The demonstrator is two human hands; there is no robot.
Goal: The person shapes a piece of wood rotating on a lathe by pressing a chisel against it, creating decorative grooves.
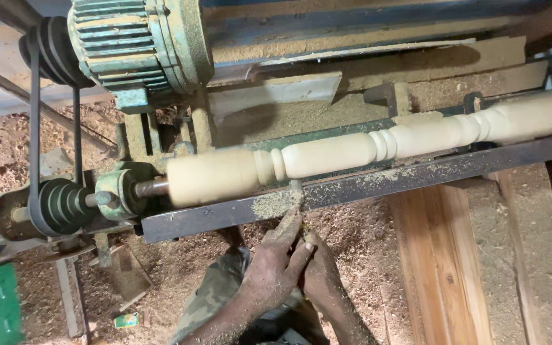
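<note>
Both hands, left hand (269, 268) and right hand (321, 275), clasped together around a sawdust-coated chisel (292, 207) resting on the dark steel tool rest (416, 176) beside the pale turned wooden spindle (327, 156).

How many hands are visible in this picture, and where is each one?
2. The left hand and the right hand are pressed together below the metal rest bar, holding a chisel against the turned wood.

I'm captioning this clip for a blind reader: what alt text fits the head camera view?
Two hands, left hand and right hand, press a chisel on a steel tool rest against a pale turned wooden spindle on a lathe. A green motor and belt pulley sit left; sawdust lies everywhere.
</note>
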